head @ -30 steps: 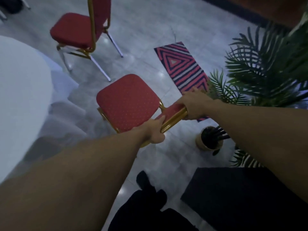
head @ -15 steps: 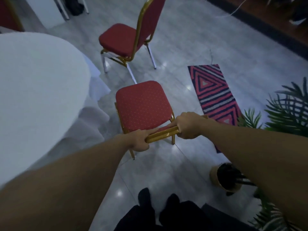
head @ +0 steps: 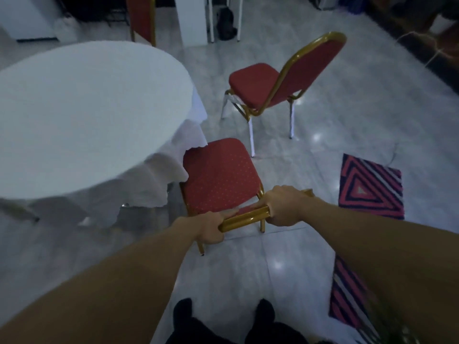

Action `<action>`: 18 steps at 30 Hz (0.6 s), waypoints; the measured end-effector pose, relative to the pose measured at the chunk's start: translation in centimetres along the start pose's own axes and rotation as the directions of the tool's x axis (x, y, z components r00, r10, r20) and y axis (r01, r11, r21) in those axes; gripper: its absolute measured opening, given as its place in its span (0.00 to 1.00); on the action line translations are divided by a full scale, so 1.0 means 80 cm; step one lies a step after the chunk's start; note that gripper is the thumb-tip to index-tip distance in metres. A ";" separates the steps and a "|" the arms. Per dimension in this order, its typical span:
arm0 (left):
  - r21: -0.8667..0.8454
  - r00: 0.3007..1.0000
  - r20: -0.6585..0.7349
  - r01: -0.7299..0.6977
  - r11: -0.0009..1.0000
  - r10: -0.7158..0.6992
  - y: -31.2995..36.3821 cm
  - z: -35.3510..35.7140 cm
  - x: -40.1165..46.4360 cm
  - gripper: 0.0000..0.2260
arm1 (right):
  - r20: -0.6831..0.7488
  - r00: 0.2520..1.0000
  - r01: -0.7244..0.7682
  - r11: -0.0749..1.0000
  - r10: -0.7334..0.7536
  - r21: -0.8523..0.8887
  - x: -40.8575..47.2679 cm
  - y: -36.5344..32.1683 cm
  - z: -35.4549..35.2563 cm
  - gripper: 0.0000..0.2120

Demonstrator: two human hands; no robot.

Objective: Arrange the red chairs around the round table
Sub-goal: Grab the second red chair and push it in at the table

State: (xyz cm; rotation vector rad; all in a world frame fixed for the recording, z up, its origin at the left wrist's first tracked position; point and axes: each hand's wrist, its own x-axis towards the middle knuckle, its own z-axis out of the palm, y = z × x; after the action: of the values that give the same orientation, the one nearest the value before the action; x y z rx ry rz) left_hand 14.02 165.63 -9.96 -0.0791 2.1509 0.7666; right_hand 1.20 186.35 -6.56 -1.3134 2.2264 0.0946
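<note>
The scene is dim with a cool bluish cast. Small bright glints on the glossy floor suggest overhead lamps — one near centre right, another at lower centre. The white tablecloth at the left is the brightest area and looks soft, its texture smeared. Wide-angle distortion bends the edges — the forearms balloon toward the lower corners. The upper right corner sinks into darkness, and detail is blurred throughout.

- Pale glossy tiled floor, catching small bright light spots.
- Striped red-and-dark rug at right.
- White panels along far wall, dim lighting.
</note>
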 end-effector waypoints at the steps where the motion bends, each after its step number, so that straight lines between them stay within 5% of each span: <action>1: -0.029 0.999 -0.027 0.020 0.999 -0.021 0.010 0.007 0.001 0.41 | 0.008 1.000 0.030 0.999 -0.030 -0.012 0.001 0.011 -0.003 0.24; 18: -0.344 0.952 -0.201 0.151 0.927 -0.230 0.089 0.108 -0.005 0.43 | 0.097 0.946 0.321 0.932 -0.308 -0.168 -0.002 0.058 0.000 0.18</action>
State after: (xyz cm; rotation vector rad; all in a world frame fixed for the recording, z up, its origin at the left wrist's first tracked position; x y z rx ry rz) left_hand 18.05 176.09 -10.21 -0.5748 2.1760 1.0318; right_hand -2.55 188.92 -7.46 -1.7230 1.9575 0.2253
